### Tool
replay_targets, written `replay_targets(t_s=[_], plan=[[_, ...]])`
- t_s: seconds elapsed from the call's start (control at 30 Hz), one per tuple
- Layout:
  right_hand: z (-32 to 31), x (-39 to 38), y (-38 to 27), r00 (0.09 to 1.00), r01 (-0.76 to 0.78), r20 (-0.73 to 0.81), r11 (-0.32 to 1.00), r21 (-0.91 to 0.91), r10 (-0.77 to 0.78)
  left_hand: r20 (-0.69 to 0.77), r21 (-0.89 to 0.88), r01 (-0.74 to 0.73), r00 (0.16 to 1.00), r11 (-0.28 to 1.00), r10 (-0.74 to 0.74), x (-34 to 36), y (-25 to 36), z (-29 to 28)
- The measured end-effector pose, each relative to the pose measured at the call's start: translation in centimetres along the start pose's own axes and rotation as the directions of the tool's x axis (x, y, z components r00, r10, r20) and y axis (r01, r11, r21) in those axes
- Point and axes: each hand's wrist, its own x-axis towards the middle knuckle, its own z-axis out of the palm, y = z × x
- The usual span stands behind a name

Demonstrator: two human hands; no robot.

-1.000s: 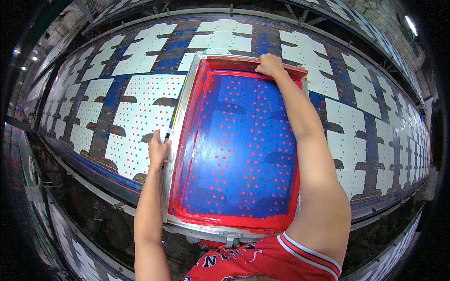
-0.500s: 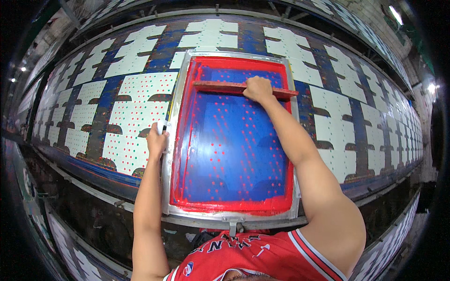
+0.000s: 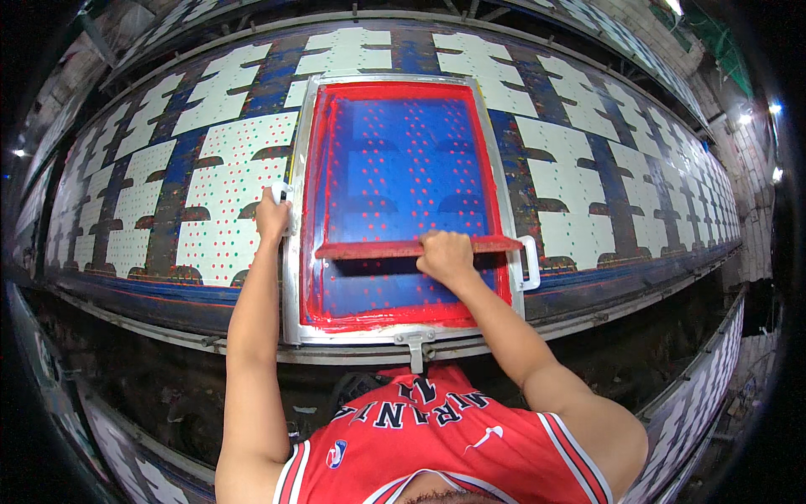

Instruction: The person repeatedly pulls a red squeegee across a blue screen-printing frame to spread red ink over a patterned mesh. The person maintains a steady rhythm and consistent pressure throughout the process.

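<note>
We see the long printing table [image 3: 588, 202] covered with white dotted fabric pieces [image 3: 227, 193]. On it lies the screen frame [image 3: 403, 197], under both grips. Our left hand [image 3: 273, 220] closes on its left edge handle. Our right hand [image 3: 445, 254] grips the red squeegee [image 3: 378, 249] tightly, across the blue mesh.

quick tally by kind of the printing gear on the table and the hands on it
screen frame: 1
squeegee: 1, red, lying across the screen
white side handles: 2, left handle and right handle
hands: 2, left hand with its grip on the left handle, right hand with its grip on the squeegee
total: 6
</note>
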Motion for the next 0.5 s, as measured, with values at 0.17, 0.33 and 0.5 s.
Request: replay_targets(t_s=[0.17, 0.33, 0.5], plan=[[0.0, -8.4, -3.3, 1.000, -0.004, -0.018, 1.000, 0.024, 0.004, -0.001, 0.009, -0.007, 1.000, 1.000, 0.007, -0.4, 0.7, -0.4], [0.5, -14.0, -5.6, 1.000, -0.028, -0.011, 0.997, 0.072, 0.029, -0.003, 0.016, -0.018, 1.000, 1.000, 0.018, -0.5, 0.7, -0.6], [0.9, -16.1, -5.7, 0.992, 0.057, -0.115, 0.994, 0.089, -0.047, 0.009, -0.009, 0.003, 1.000, 1.000, -0.003, -0.2, 0.4, -0.4]])
